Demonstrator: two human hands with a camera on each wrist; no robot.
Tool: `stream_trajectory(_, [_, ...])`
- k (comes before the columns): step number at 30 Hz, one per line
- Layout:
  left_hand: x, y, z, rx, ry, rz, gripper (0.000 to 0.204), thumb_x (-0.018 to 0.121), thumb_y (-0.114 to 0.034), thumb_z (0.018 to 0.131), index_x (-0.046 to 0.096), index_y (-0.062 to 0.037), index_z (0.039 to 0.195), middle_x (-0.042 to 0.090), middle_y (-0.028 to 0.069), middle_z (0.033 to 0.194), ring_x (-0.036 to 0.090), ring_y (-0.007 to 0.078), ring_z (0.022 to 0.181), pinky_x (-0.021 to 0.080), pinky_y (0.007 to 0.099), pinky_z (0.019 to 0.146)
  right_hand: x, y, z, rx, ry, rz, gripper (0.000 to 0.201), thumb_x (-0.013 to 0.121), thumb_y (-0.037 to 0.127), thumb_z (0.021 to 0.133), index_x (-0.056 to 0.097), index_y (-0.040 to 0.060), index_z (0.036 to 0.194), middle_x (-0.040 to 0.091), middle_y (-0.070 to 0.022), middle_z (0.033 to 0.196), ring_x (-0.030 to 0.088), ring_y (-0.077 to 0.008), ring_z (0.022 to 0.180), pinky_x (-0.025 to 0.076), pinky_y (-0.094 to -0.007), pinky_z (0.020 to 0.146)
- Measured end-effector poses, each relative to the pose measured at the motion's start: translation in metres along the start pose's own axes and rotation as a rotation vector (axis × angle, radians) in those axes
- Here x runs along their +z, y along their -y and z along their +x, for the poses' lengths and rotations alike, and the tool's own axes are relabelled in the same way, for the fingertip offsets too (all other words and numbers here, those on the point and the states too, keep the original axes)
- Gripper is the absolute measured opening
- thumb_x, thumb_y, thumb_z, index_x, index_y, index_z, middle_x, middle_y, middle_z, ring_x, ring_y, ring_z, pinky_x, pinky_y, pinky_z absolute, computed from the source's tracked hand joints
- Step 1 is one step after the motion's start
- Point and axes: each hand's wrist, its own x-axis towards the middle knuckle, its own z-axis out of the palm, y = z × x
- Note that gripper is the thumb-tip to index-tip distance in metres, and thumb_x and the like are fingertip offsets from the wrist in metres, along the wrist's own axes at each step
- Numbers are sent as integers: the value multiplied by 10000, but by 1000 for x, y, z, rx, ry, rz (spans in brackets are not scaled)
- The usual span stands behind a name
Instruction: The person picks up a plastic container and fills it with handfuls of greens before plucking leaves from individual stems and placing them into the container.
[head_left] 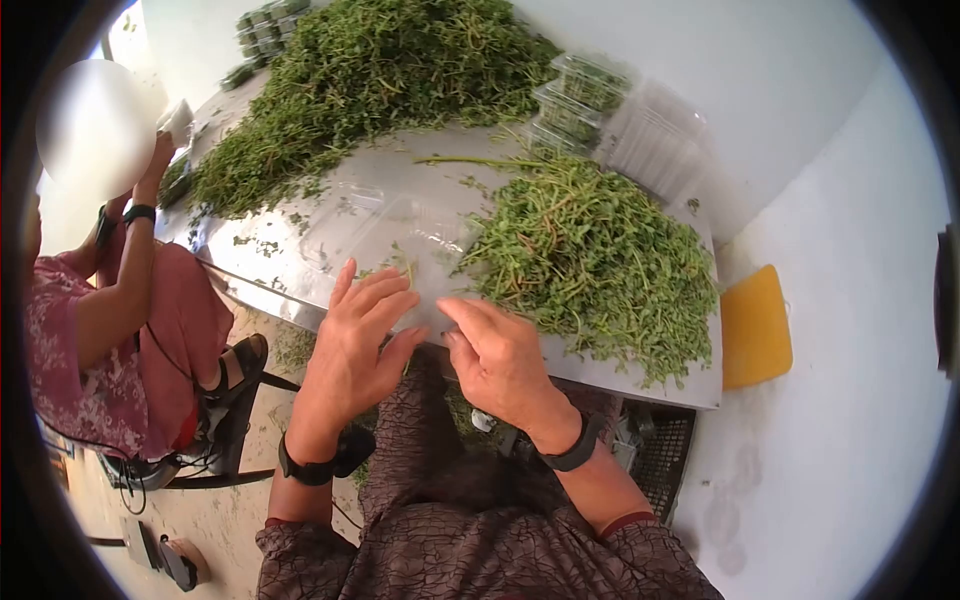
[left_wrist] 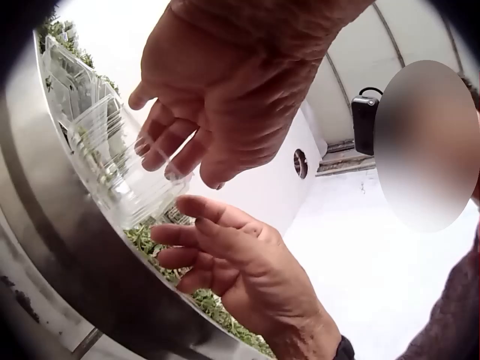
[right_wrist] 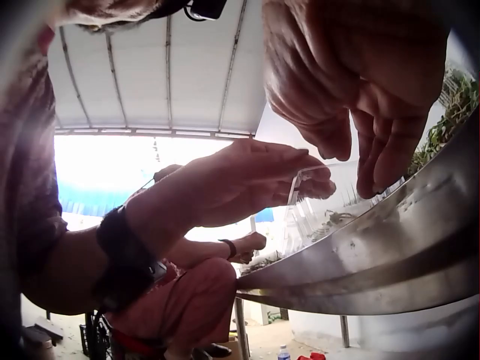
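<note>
Left hand [head_left: 365, 335] — released, fingers spread, back upward, at the table's near edge. Right hand [head_left: 500, 365] — released too, fingers loosely bent; we see nothing in its grasp. The two stand just apart, fingertips towards each other.

Box [head_left: 435, 235], one, clear plastic, open: on the table just beyond the fingers, a few sprigs at its near side. Whether the left fingers touch it, we cannot tell.

Greens [head_left: 600, 265], one loose pile: on the table beside the box, towards our right.

Step, as we judge it: filling the box, scarcely begun. The next move seems to call for the right hand to gather greens from the pile, with the left steadying the box.

Further out: table [head_left: 390, 165], metal. Filled boxes [head_left: 575, 105], stacked behind the pile; clear stack [head_left: 655, 140], beside them. Heap [head_left: 390, 80] of greens, larger, at the far side. Small packs [head_left: 265, 35], stacked beyond it. Person [head_left: 100, 350], seated on our left, arms raised.
</note>
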Motion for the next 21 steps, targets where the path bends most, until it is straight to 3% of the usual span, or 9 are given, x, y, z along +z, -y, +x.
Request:
stream_trajectory(9, [16, 9, 3, -17, -64, 78, 276, 714, -23, 749, 666, 1, 1019, 666, 162, 998, 619, 321, 1051, 277, 523, 1145, -44, -2, -11, 22, -136, -213, 301, 678, -31, 763, 627, 5, 1057, 659, -150, 999, 665, -330, 845, 550, -381, 697])
stream_trajectory(15, [28, 15, 6, -19, -153, 109, 370, 721, -43, 750, 630, -16, 1108, 633, 155, 1100, 587, 330, 1120, 277, 536, 1142, -84, -17, 3, 156, -241, -403, 282, 706, -2, 770, 655, 8, 1047, 680, -160, 1002, 686, -303, 767, 550, -363, 678])
stream_trajectory(21, [34, 13, 3, -20, -239, 104, 410, 715, -36, 750, 615, -17, 1147, 608, 150, 1172, 538, 340, 1212, 267, 538, 1150, -107, -18, 39, 221, -84, -539, 332, 669, 28, 804, 623, 6, 1132, 658, -189, 1064, 680, -318, 756, 538, -392, 690])
